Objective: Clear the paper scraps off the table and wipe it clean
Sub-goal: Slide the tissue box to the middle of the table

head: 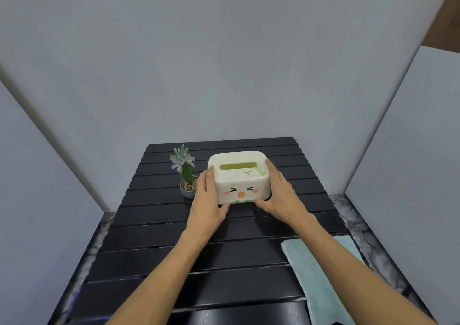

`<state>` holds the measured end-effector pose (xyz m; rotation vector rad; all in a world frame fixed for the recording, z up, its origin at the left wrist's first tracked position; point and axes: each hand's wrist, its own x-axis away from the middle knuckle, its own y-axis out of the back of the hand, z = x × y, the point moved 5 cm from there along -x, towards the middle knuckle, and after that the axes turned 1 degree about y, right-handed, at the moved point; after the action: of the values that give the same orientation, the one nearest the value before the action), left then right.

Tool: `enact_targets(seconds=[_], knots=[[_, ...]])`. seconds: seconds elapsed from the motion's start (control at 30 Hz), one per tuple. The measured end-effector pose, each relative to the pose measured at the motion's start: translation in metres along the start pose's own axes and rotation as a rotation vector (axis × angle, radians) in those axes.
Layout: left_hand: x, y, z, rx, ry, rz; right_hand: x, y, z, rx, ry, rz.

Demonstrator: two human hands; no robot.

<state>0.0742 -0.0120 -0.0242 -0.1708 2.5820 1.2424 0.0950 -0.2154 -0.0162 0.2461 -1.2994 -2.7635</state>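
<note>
Two hands clasp a cream tissue box (238,176) on the black slatted table (174,227) — left hand (207,197) just right of a small potted plant (186,173), right hand (280,195) opposite — a pale blue cloth (321,275) lies beside the right forearm.

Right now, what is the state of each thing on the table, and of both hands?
tissue box: upright, gripped on both sides
left hand: on box's left side
right hand: on box's right side
potted plant: upright, beside box
cloth: flat, untouched
table: no scraps visible
</note>
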Motion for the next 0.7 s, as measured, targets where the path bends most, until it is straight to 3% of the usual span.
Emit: enact_targets(seconds=[0.7], knots=[[-0.021, -0.011, 0.008, -0.062, 0.003, 0.002, -0.027, -0.006, -0.005, -0.033, 0.012, -0.004]])
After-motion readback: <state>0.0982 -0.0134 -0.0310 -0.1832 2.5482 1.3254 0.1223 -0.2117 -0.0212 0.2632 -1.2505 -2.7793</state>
